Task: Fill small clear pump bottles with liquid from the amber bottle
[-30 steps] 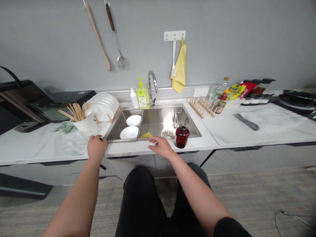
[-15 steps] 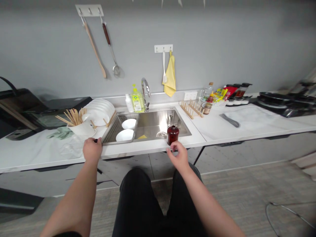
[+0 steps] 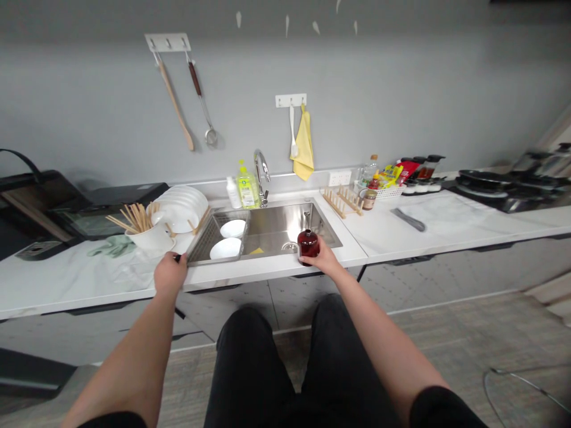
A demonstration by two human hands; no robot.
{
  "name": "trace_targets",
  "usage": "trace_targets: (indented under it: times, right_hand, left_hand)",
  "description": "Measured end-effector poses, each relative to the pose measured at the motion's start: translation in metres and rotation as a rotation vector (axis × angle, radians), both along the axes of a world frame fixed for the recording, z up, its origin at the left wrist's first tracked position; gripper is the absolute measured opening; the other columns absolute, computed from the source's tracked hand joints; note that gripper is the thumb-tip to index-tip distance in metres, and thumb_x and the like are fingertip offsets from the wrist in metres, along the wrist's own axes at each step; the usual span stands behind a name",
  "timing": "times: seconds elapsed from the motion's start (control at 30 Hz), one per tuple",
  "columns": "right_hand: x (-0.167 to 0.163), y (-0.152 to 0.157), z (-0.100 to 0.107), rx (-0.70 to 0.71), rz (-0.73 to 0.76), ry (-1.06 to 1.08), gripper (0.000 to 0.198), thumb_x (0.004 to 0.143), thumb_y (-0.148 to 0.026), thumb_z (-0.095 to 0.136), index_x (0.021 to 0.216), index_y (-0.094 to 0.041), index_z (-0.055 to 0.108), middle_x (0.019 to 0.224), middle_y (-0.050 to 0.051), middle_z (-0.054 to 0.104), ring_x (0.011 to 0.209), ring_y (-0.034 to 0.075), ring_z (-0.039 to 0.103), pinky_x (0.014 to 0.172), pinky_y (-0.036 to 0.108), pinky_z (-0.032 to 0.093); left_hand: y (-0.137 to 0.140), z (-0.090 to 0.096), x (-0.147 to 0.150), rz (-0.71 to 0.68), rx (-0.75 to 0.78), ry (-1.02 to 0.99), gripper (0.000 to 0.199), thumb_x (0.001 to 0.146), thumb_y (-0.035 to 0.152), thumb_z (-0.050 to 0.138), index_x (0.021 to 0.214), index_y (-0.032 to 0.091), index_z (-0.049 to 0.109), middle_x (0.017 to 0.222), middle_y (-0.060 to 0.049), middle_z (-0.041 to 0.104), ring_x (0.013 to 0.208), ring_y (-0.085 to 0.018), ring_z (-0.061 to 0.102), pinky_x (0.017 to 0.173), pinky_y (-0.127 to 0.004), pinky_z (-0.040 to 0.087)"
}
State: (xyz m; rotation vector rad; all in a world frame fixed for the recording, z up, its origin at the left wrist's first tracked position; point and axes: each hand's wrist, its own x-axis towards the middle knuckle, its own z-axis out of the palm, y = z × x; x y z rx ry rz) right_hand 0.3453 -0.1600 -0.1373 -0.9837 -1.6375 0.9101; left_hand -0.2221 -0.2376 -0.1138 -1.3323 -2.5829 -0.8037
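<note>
My right hand [image 3: 326,259] is wrapped around a dark red glass bottle [image 3: 307,245] with a short neck, and no cap shows on it. The bottle is upright at the front rim of the steel sink [image 3: 276,221]. At the counter's front edge, left of the sink, my left hand [image 3: 170,273] is closed on a small black object [image 3: 177,258]; most of it is hidden by the fingers. Beside that hand, a wire drain basket [image 3: 205,242] sits in the sink's left part with two white bowls [image 3: 225,248] in it.
Left of the sink stand a white holder of chopsticks [image 3: 151,239], white plates [image 3: 187,205] and a green cloth [image 3: 113,246]. Behind it are a yellow-green soap bottle [image 3: 247,187] and the faucet [image 3: 260,172]. A wooden rack [image 3: 341,201] and grey tongs-like utensil [image 3: 408,220] lie right.
My right hand has closed around the dark red bottle, having been beside it with fingers apart. My left hand stays closed at the counter edge. The view has tilted slightly upward.
</note>
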Motion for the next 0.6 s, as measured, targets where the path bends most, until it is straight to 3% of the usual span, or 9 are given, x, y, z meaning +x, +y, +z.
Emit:
trace_targets:
  times: [0.2,0.33,0.43,0.53,0.6]
  right_hand:
    - [-0.009,0.006,0.002,-0.017,0.071,-0.047,0.104,0.067,-0.041,0.107,0.157,-0.019,0.061,0.141,0.015,0.083,0.129,0.034,0.080,0.121,0.054,0.057]
    - [-0.014,0.010,0.010,-0.003,0.072,-0.178,0.105,0.063,-0.043,0.110,0.155,-0.021,0.063,0.138,0.014,0.084,0.126,0.036,0.081,0.120,0.055,0.058]
    - [-0.015,0.016,0.014,0.036,0.100,-0.244,0.101,0.060,-0.044,0.112,0.148,-0.022,0.068,0.135,0.012,0.085,0.126,0.038,0.081,0.118,0.054,0.059]
    - [-0.016,0.021,0.011,0.043,0.141,-0.217,0.098,0.062,-0.046,0.111,0.147,-0.023,0.069,0.134,0.011,0.086,0.125,0.037,0.081,0.117,0.053,0.059]
    - [-0.017,0.023,0.007,0.033,0.153,-0.208,0.095,0.064,-0.047,0.109,0.146,-0.023,0.070,0.134,0.010,0.086,0.124,0.037,0.081,0.116,0.052,0.060]
  left_hand:
    - [0.000,0.000,-0.001,-0.065,-0.009,0.003,0.047,0.108,0.056,0.057,0.131,0.017,0.071,0.119,-0.022,0.081,0.107,-0.040,0.076,0.093,-0.047,0.056]
    - [-0.005,0.004,0.024,-0.110,0.059,-0.003,0.041,0.104,0.055,0.063,0.124,0.020,0.069,0.106,-0.013,0.079,0.098,-0.035,0.074,0.086,-0.041,0.054]
    - [-0.001,0.012,0.076,-0.289,0.187,-0.088,0.037,0.100,0.051,0.066,0.123,0.021,0.071,0.094,-0.005,0.074,0.092,-0.028,0.071,0.083,-0.035,0.053]
    - [0.017,0.023,0.158,-0.547,0.397,-0.319,0.039,0.099,0.054,0.069,0.120,0.022,0.075,0.098,-0.005,0.076,0.087,-0.023,0.069,0.082,-0.034,0.056]
    - [0.033,0.030,0.220,-0.724,0.564,-0.557,0.040,0.098,0.059,0.076,0.116,0.023,0.074,0.106,-0.007,0.079,0.097,-0.024,0.075,0.093,-0.037,0.060]
